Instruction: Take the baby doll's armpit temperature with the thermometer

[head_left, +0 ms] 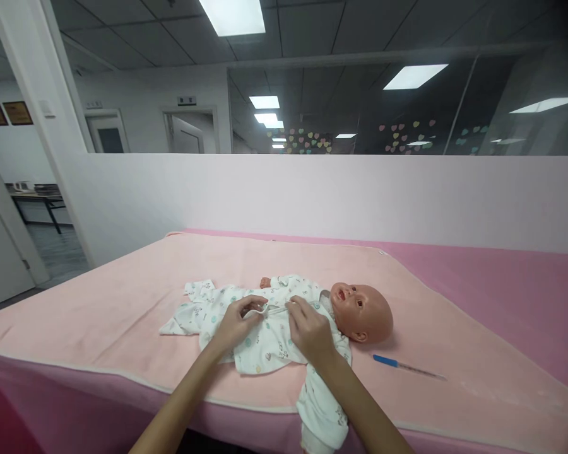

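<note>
Both at shirt [274,347] front: right hand [310,328], fingers pinching cloth on chest; left hand [239,323], fingers curled by fabric edge lower down, grip cannot be told. Doll [372,312], wearing shirt, lies on back on blanket [108,315], head to right. Blue-ended stick [387,361] on blanket near head. White wall [336,195] behind.

The outfit [273,337] is white (teal dots, small dark prints) — the blanket [123,312] peach, the mat [492,296] pink.
</note>
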Available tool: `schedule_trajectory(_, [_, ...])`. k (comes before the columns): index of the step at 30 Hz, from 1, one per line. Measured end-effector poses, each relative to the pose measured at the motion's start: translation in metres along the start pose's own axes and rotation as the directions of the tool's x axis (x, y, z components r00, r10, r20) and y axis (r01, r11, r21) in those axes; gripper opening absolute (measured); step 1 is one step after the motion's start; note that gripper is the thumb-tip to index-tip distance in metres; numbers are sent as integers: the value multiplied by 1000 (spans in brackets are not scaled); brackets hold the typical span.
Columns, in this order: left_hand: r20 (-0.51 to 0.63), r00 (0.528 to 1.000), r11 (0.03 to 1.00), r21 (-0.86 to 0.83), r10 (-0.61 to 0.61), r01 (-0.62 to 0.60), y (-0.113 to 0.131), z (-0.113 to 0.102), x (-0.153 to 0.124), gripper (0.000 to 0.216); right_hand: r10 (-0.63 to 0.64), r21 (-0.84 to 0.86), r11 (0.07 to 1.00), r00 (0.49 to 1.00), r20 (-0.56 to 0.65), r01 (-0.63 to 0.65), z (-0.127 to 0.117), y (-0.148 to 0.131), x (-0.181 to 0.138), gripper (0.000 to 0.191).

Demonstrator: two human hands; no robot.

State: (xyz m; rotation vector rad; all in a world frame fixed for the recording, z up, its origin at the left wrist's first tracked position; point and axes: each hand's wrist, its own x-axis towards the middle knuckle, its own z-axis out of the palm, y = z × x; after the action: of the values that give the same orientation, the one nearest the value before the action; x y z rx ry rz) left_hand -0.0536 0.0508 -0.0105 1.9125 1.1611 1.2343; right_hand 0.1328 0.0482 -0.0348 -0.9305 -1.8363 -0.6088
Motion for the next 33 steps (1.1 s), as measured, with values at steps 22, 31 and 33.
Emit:
schedule_trajectory(22, [-15,983,978,104,183,-181,7,7,-7,25,73,60,994,972,222,-89,8,-20,8,23])
schedule_trajectory(31, [101,959,851,444,263,-280,11,15,-7,11,84,107,988,966,244,-113,3,-21,9,18])
schedule_trajectory(33, [113,953,821,486,280,-299,11,17,-8,13,91,126,984,963,254,-127,2,-21,9,17])
